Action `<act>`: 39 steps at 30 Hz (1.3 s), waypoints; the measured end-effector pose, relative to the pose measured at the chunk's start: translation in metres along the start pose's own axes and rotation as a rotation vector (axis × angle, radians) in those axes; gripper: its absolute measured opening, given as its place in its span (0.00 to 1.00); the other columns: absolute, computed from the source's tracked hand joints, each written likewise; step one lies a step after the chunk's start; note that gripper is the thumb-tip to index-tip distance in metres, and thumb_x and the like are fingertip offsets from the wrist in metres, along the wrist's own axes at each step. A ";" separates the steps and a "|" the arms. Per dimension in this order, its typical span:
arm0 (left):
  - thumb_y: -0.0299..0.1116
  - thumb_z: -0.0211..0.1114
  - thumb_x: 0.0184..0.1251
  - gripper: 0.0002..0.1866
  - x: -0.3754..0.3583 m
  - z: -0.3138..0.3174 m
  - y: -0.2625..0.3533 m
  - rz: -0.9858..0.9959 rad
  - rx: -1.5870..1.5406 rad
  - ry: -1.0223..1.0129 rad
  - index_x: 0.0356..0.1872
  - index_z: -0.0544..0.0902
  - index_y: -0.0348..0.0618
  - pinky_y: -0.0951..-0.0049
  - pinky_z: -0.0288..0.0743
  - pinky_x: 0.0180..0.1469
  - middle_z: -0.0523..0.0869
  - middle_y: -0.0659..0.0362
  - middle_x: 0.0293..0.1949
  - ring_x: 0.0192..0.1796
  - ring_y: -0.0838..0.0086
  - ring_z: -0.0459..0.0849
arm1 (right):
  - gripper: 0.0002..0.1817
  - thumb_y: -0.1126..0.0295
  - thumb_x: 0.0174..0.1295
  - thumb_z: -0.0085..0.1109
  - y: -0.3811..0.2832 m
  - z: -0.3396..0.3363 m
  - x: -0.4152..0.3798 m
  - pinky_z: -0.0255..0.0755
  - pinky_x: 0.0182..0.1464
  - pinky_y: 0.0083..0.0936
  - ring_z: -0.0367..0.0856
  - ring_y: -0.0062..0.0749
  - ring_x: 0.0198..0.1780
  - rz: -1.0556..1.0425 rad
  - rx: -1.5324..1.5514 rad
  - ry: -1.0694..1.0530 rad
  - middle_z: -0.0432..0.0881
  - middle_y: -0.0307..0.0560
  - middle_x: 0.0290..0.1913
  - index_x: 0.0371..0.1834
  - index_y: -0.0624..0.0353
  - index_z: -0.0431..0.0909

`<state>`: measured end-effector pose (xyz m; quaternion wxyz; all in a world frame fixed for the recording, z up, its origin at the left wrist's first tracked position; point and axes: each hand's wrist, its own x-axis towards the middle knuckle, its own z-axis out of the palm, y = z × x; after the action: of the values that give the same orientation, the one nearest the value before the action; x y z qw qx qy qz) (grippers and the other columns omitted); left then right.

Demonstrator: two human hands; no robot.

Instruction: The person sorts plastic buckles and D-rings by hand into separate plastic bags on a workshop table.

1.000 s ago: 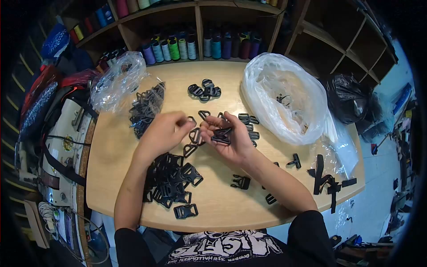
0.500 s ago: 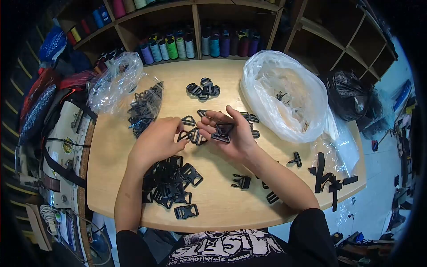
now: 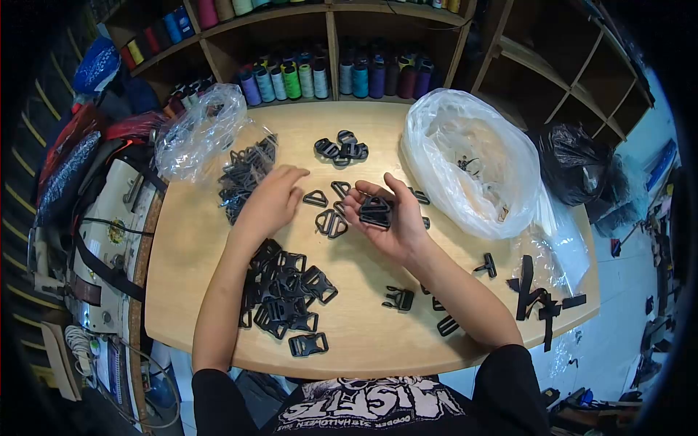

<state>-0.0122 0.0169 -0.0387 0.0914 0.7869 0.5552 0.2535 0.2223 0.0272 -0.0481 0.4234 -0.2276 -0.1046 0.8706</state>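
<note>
My right hand [image 3: 396, 229] is turned palm up with its fingers curled, cradling a few black plastic triangle rings [image 3: 375, 211]. To its left, my left hand [image 3: 270, 202] has its fingers stretched out and holds nothing. It hovers beside a clear plastic bag of black triangle rings [image 3: 247, 171] and hides part of it. Between the hands, several loose triangle rings [image 3: 331, 223] lie on the table. A heap of black side-release buckle parts [image 3: 287, 294] lies below my left hand, partly behind the forearm.
Black oval buckles [image 3: 342, 148] form a small pile at the back of the table [image 3: 349, 291]. At right stand a large white plastic bag [image 3: 472, 211], black strap pieces [image 3: 534, 298] and a black T-shaped part [image 3: 488, 265]. Thread spools [image 3: 291, 78] line the shelf behind; a sewing machine [image 3: 105, 254] is at left.
My left hand has moved up and left, away from the loose rings between the hands, and its fingers have straightened. My right hand still holds its rings. The view has shifted slightly.
</note>
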 end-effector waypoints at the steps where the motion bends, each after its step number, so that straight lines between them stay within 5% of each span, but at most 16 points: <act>1: 0.28 0.64 0.62 0.18 -0.001 0.003 -0.004 0.037 0.031 -0.045 0.53 0.79 0.38 0.62 0.71 0.60 0.79 0.47 0.51 0.56 0.53 0.78 | 0.26 0.52 0.74 0.41 0.000 0.000 0.000 0.81 0.54 0.39 0.80 0.42 0.49 -0.001 0.000 -0.002 0.78 0.56 0.45 0.49 0.68 0.72; 12: 0.30 0.68 0.59 0.11 0.003 0.005 -0.003 -0.071 0.030 -0.124 0.39 0.81 0.35 0.64 0.75 0.53 0.82 0.50 0.48 0.51 0.55 0.81 | 0.25 0.52 0.73 0.44 0.005 0.001 -0.002 0.80 0.54 0.38 0.80 0.41 0.47 0.009 -0.042 0.005 0.78 0.55 0.45 0.49 0.67 0.73; 17: 0.29 0.69 0.59 0.12 0.006 -0.013 0.009 -0.097 -0.059 -0.071 0.42 0.82 0.34 0.71 0.79 0.40 0.85 0.52 0.42 0.40 0.63 0.85 | 0.26 0.52 0.74 0.41 0.007 0.000 0.000 0.79 0.56 0.39 0.80 0.43 0.49 0.001 -0.044 -0.016 0.78 0.56 0.45 0.48 0.68 0.73; 25: 0.29 0.68 0.62 0.10 0.007 -0.013 0.018 -0.132 -0.394 0.084 0.42 0.84 0.37 0.75 0.78 0.41 0.87 0.55 0.42 0.43 0.69 0.86 | 0.26 0.51 0.74 0.42 0.011 -0.001 0.000 0.79 0.56 0.40 0.80 0.45 0.49 -0.004 -0.056 0.023 0.77 0.57 0.44 0.49 0.70 0.72; 27: 0.29 0.68 0.62 0.11 0.005 -0.015 0.034 0.124 -0.488 0.093 0.45 0.84 0.38 0.75 0.78 0.41 0.86 0.54 0.47 0.47 0.68 0.85 | 0.27 0.51 0.74 0.41 0.012 0.000 -0.001 0.80 0.56 0.40 0.80 0.46 0.51 0.042 -0.015 -0.031 0.77 0.58 0.44 0.50 0.70 0.70; 29: 0.26 0.66 0.64 0.12 0.005 -0.016 0.050 0.157 -0.376 -0.009 0.49 0.83 0.39 0.72 0.77 0.48 0.84 0.54 0.52 0.54 0.70 0.82 | 0.27 0.51 0.74 0.40 0.012 0.006 -0.005 0.81 0.56 0.40 0.80 0.46 0.50 0.064 -0.014 -0.010 0.77 0.59 0.44 0.51 0.70 0.70; 31: 0.27 0.65 0.64 0.13 0.004 -0.006 0.053 0.183 -0.281 0.146 0.50 0.82 0.39 0.71 0.77 0.47 0.82 0.53 0.55 0.53 0.66 0.83 | 0.27 0.51 0.74 0.39 0.012 0.005 -0.006 0.81 0.55 0.40 0.81 0.46 0.49 0.088 -0.015 0.009 0.76 0.60 0.45 0.51 0.71 0.69; 39: 0.32 0.60 0.69 0.19 0.004 0.026 0.020 0.004 -0.091 0.015 0.59 0.77 0.42 0.66 0.76 0.51 0.83 0.48 0.47 0.48 0.56 0.82 | 0.24 0.53 0.74 0.40 -0.016 -0.004 0.005 0.84 0.41 0.31 0.82 0.40 0.39 -0.029 0.086 -0.072 0.80 0.54 0.39 0.47 0.69 0.72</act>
<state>0.0183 0.0169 -0.0509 0.1224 0.7810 0.5422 0.2848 0.2326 0.0411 -0.0476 0.4414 -0.1761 -0.0854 0.8757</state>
